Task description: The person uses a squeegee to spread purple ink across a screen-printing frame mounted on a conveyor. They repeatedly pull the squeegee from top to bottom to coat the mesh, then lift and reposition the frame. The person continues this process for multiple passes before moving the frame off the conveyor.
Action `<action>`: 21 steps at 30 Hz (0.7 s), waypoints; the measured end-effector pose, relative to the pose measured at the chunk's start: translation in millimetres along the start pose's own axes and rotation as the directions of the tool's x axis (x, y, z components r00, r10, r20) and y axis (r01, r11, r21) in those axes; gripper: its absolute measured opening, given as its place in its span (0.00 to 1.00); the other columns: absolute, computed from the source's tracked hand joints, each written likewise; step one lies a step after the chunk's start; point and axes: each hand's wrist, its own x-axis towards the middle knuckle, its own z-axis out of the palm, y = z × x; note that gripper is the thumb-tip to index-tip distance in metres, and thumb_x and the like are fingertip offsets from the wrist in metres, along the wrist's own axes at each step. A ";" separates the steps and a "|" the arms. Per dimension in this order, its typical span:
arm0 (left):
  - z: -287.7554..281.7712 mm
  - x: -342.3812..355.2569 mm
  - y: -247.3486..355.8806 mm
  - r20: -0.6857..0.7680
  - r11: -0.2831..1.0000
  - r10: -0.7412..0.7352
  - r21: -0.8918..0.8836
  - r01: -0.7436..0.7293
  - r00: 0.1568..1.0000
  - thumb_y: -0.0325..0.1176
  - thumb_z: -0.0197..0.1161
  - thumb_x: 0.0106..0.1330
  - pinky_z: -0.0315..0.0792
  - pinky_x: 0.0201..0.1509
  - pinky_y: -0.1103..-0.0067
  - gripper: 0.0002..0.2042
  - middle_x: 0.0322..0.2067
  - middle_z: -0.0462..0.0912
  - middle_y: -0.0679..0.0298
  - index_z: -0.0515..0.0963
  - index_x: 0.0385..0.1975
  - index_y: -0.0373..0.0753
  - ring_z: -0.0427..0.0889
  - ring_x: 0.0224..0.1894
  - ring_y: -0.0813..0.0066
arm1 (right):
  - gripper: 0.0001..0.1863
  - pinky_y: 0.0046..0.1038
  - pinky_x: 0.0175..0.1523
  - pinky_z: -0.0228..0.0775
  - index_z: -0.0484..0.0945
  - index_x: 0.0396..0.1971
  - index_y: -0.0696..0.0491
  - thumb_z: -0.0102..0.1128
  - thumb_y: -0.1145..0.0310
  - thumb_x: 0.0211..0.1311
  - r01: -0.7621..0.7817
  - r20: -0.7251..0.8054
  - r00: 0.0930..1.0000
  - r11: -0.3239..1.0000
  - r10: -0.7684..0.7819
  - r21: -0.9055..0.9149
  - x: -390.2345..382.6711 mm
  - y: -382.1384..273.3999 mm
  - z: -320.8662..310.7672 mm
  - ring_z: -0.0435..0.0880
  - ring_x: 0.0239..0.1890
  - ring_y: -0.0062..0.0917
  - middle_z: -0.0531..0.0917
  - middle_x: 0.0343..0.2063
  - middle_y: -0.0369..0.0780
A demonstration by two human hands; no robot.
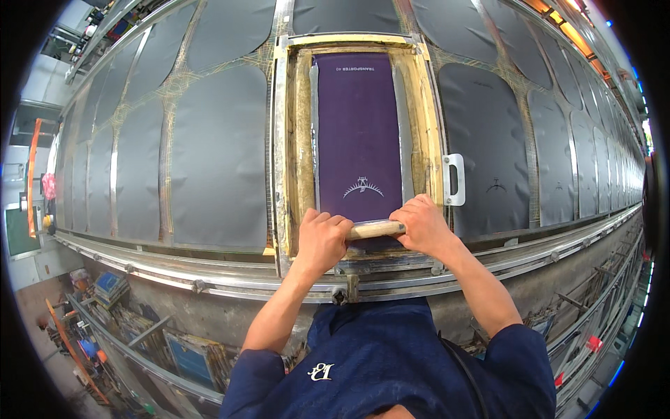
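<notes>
While left hand (322, 241) and right hand (423, 225) clamp the bar (375, 230), marks (496, 185) show on two right panels (485, 129); left panels (220, 153) look unmarked, presumably undone.

Frame in front of you, sheets on either side of it
The frame (280, 140) lies across the near row of the long table (167, 188), with the screen (359, 126) inside it. Your bar (375, 229) spans the screen's near end, your left hand (321, 241) on its left end and your right hand (426, 227) on its right. A pull handle (460, 180) sits on the frame's right side. Left sheets (220, 153) and right sheets (485, 153) lie in rows beside the frame; a back sheet (345, 15) lies behind it. The rail (153, 274) runs along the table's near edge, between you and the sheets. Below it, to your left, stand panels (188, 359).
</notes>
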 end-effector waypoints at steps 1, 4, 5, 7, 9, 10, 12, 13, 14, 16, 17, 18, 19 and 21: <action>-3.6 8.4 -3.4 0.012 1.000 0.003 0.014 -0.003 1.000 0.24 0.69 0.48 0.67 0.44 0.69 0.08 0.27 0.86 0.66 0.86 0.29 0.45 0.84 0.32 0.67 | 0.11 0.36 0.52 0.69 0.86 0.30 0.48 0.75 0.62 0.45 -0.019 0.059 0.998 1.000 0.019 -0.009 8.6 3.5 -5.4 0.84 0.39 0.34 0.85 0.26 0.38; -18.3 59.3 -24.8 0.010 0.997 0.033 0.063 -0.034 0.999 0.27 0.71 0.49 0.68 0.44 0.68 0.07 0.26 0.86 0.66 0.85 0.28 0.46 0.84 0.32 0.65 | 0.12 0.39 0.51 0.70 0.87 0.31 0.48 0.76 0.60 0.48 -0.055 0.143 0.988 0.997 0.062 -0.054 54.5 28.6 -29.1 0.84 0.39 0.37 0.86 0.27 0.39; -22.3 86.8 -38.3 -0.020 0.995 0.057 0.087 -0.055 0.998 0.28 0.72 0.49 0.68 0.43 0.68 0.06 0.25 0.86 0.66 0.85 0.27 0.46 0.84 0.31 0.65 | 0.12 0.40 0.51 0.71 0.87 0.31 0.48 0.76 0.60 0.48 -0.049 0.112 0.992 0.996 0.057 -0.077 79.2 44.5 -36.3 0.84 0.39 0.38 0.86 0.27 0.40; -26.1 151.2 -76.0 -0.039 0.987 0.108 0.127 -0.102 0.993 0.33 0.75 0.49 0.69 0.43 0.66 0.06 0.24 0.85 0.64 0.84 0.26 0.46 0.83 0.29 0.61 | 0.12 0.42 0.47 0.74 0.87 0.31 0.48 0.75 0.59 0.49 -0.045 0.064 0.996 0.989 0.054 -0.141 136.2 80.8 -53.7 0.84 0.36 0.41 0.86 0.27 0.42; -34.5 224.6 -105.3 -0.098 0.975 0.140 0.188 -0.120 0.985 0.36 0.77 0.48 0.71 0.42 0.63 0.09 0.21 0.83 0.62 0.82 0.24 0.44 0.84 0.29 0.58 | 0.12 0.42 0.50 0.74 0.84 0.31 0.50 0.73 0.58 0.51 -0.115 0.101 0.987 0.989 0.124 -0.089 198.2 121.5 -75.3 0.87 0.39 0.43 0.87 0.29 0.43; -38.5 258.7 -121.3 -0.099 0.968 0.163 0.208 -0.140 0.982 0.36 0.78 0.48 0.74 0.41 0.62 0.10 0.20 0.83 0.61 0.82 0.23 0.44 0.84 0.29 0.56 | 0.13 0.43 0.52 0.76 0.84 0.31 0.51 0.73 0.59 0.51 -0.139 0.053 0.988 0.989 0.142 -0.053 224.3 141.4 -83.0 0.86 0.40 0.45 0.87 0.29 0.45; -48.6 318.4 -146.7 -0.080 0.969 0.161 0.204 -0.142 0.984 0.39 0.80 0.45 0.77 0.37 0.62 0.12 0.20 0.83 0.59 0.82 0.23 0.44 0.84 0.28 0.52 | 0.15 0.43 0.53 0.76 0.84 0.32 0.54 0.75 0.59 0.50 -0.152 0.085 0.984 0.988 0.153 -0.025 275.8 174.0 -101.8 0.86 0.44 0.46 0.87 0.36 0.48; -47.5 339.7 -161.1 -0.123 0.970 0.129 0.220 -0.100 0.984 0.40 0.81 0.45 0.77 0.37 0.61 0.13 0.21 0.83 0.57 0.83 0.24 0.44 0.84 0.28 0.52 | 0.21 0.40 0.49 0.79 0.86 0.38 0.54 0.79 0.58 0.47 -0.170 0.041 0.985 0.985 0.170 0.002 298.1 196.7 -98.1 0.87 0.40 0.45 0.88 0.33 0.49; -53.3 357.8 -162.9 -0.082 0.975 0.068 0.218 -0.048 0.994 0.41 0.81 0.46 0.77 0.37 0.61 0.13 0.22 0.84 0.56 0.84 0.26 0.43 0.85 0.29 0.51 | 0.22 0.40 0.50 0.79 0.86 0.39 0.54 0.79 0.57 0.47 -0.102 0.011 0.995 0.993 0.103 -0.058 312.8 208.4 -104.9 0.88 0.41 0.46 0.88 0.35 0.51; -66.1 386.2 -164.8 0.000 0.977 -0.002 0.211 0.002 1.000 0.43 0.80 0.47 0.78 0.46 0.62 0.13 0.25 0.86 0.57 0.87 0.29 0.45 0.86 0.35 0.53 | 0.23 0.41 0.51 0.79 0.86 0.41 0.56 0.79 0.56 0.48 -0.186 0.025 0.982 0.981 0.188 -0.047 335.7 215.7 -115.3 0.88 0.44 0.47 0.88 0.37 0.52; -63.7 396.7 -166.6 -0.011 0.983 0.000 0.186 0.003 1.000 0.42 0.80 0.47 0.78 0.44 0.63 0.14 0.26 0.87 0.57 0.88 0.31 0.45 0.86 0.35 0.53 | 0.23 0.41 0.50 0.79 0.87 0.40 0.56 0.79 0.56 0.48 -0.219 0.096 0.971 0.976 0.218 0.004 344.2 226.9 -117.8 0.88 0.43 0.47 0.88 0.35 0.52; -62.2 403.5 -169.3 0.001 0.988 -0.033 0.151 0.033 0.999 0.41 0.80 0.47 0.78 0.43 0.63 0.14 0.26 0.87 0.56 0.88 0.33 0.45 0.86 0.35 0.53 | 0.22 0.40 0.49 0.79 0.87 0.40 0.56 0.79 0.56 0.49 -0.219 0.054 0.974 0.976 0.218 0.003 349.4 234.9 -114.7 0.88 0.42 0.46 0.88 0.34 0.52; -61.5 405.7 -169.7 0.017 0.991 -0.069 0.115 0.067 0.997 0.40 0.80 0.47 0.78 0.42 0.63 0.15 0.27 0.87 0.56 0.89 0.34 0.45 0.86 0.35 0.53 | 0.22 0.40 0.48 0.79 0.87 0.39 0.56 0.79 0.57 0.49 -0.219 0.017 0.976 0.976 0.219 0.003 351.6 240.2 -108.8 0.88 0.40 0.46 0.88 0.33 0.52; -56.7 399.1 -172.2 0.018 0.990 -0.084 0.112 0.081 0.996 0.42 0.80 0.47 0.78 0.42 0.62 0.15 0.25 0.87 0.57 0.88 0.33 0.44 0.86 0.34 0.53 | 0.21 0.39 0.46 0.79 0.87 0.39 0.56 0.79 0.58 0.50 -0.256 0.070 0.965 0.966 0.254 0.019 354.2 234.6 -110.0 0.88 0.38 0.45 0.88 0.31 0.51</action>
